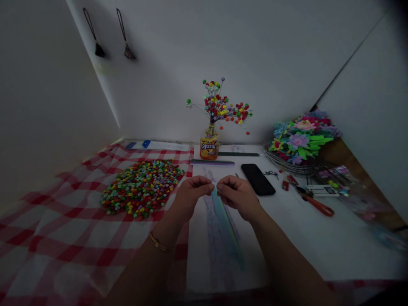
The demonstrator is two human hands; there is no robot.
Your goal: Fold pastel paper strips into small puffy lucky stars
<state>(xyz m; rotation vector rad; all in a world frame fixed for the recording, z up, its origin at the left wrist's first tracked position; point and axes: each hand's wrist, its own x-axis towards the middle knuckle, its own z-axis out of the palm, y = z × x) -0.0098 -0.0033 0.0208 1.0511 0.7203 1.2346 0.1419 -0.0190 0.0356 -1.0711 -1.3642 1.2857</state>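
Observation:
My left hand (195,192) and my right hand (236,193) meet at the middle, fingertips pinched and nearly touching. Whatever they pinch is too small and dark to make out. Long pale purple and blue-green strips (223,225) lie below them on a white sheet. Left of my left hand spreads a heap of small colourful folded stars (143,187) on a red-and-white checked cloth (73,208). A black phone (257,178) lies just beyond my right hand.
Behind my hands stands a yellow-labelled bottle (209,146) with star-tipped stems (219,104). Fuzzy stems (212,162) lie before it. To the right are fuzzy flowers (299,138) in a wire holder, orange-handled pliers (318,205) and plastic packets (360,199). A white wall (165,63) closes the back.

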